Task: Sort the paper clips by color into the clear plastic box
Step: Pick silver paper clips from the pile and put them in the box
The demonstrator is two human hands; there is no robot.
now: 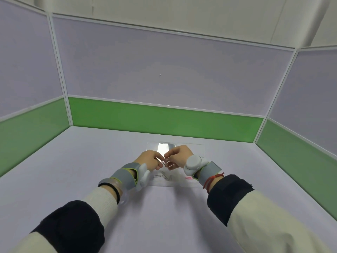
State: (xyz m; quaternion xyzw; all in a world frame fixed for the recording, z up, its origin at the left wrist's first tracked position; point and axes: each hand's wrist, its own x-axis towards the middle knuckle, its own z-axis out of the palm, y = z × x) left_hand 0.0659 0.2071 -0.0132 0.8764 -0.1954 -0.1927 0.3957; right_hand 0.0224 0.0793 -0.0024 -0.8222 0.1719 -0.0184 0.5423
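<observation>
Both grips pinch thin wire paper clips (166, 160): left hand (148, 159), right hand (179, 157), over clear plastic box (189, 183)

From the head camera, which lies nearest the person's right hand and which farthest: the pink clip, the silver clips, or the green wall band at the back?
1. Pink clip, just below the right hand, by its wrist.
2. Silver clips, lower left, nearer the left hand.
3. Green wall band, far behind the table.

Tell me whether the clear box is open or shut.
Open: the clear box has its lid raised behind the hands.
</observation>
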